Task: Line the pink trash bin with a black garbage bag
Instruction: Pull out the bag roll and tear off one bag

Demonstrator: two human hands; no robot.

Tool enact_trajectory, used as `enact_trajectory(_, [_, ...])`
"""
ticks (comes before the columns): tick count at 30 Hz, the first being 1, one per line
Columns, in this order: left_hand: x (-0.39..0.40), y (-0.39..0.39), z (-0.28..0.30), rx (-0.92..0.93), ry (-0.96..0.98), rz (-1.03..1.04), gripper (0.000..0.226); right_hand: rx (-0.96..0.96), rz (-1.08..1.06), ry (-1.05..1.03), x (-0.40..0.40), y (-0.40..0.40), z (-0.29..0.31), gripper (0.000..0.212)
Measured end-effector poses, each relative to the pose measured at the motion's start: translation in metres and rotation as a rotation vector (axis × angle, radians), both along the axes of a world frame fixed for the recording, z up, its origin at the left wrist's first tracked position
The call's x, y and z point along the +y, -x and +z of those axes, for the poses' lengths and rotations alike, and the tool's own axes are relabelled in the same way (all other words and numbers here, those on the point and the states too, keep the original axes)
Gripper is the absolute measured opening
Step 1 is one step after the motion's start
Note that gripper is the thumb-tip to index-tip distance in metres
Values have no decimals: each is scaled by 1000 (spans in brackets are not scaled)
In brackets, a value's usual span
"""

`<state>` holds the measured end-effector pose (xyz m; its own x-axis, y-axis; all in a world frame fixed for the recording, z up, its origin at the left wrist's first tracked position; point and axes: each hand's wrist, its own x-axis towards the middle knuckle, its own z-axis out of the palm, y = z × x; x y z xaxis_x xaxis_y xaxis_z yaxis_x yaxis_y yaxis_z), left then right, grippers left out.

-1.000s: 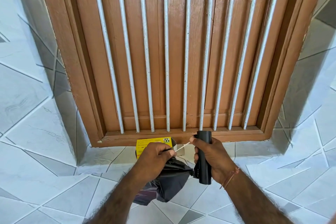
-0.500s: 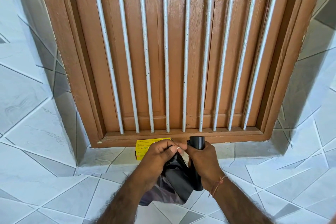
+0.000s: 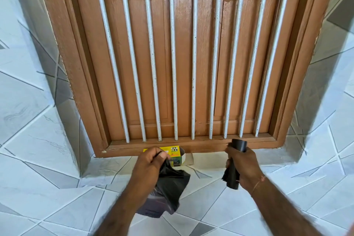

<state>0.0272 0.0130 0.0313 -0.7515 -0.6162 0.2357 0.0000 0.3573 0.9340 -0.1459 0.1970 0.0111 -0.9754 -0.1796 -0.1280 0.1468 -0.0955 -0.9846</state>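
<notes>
Left hand [image 3: 151, 161] pinched shut on a loose black garbage bag [image 3: 166, 189], hanging crumpled below the fist. Right hand [image 3: 241, 166] wrapped around an upright roll of black bags [image 3: 236, 165], well apart from the loose bag. Between the hands, on the tiled ledge [image 3: 210, 168] under the barred wooden window [image 3: 183, 59], a yellow carton [image 3: 175, 154], apparently open-ended.

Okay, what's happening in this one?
A person stands at a barred wooden window. The left hand holds a loose black garbage bag, apart from the roll of bags gripped upright in the right hand. A small yellow box sits open on the tiled ledge. No pink bin is in view.
</notes>
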Motion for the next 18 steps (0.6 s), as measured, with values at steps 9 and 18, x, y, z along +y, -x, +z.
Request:
enact_trajectory(9, [-22,4,-17,-396,349,-64,32,-315,368,381,-11,-13,9,28])
enact_trajectory(18, [-14,27,-24,-724,983,25,51,-146,459,311,-3,-10,3,40])
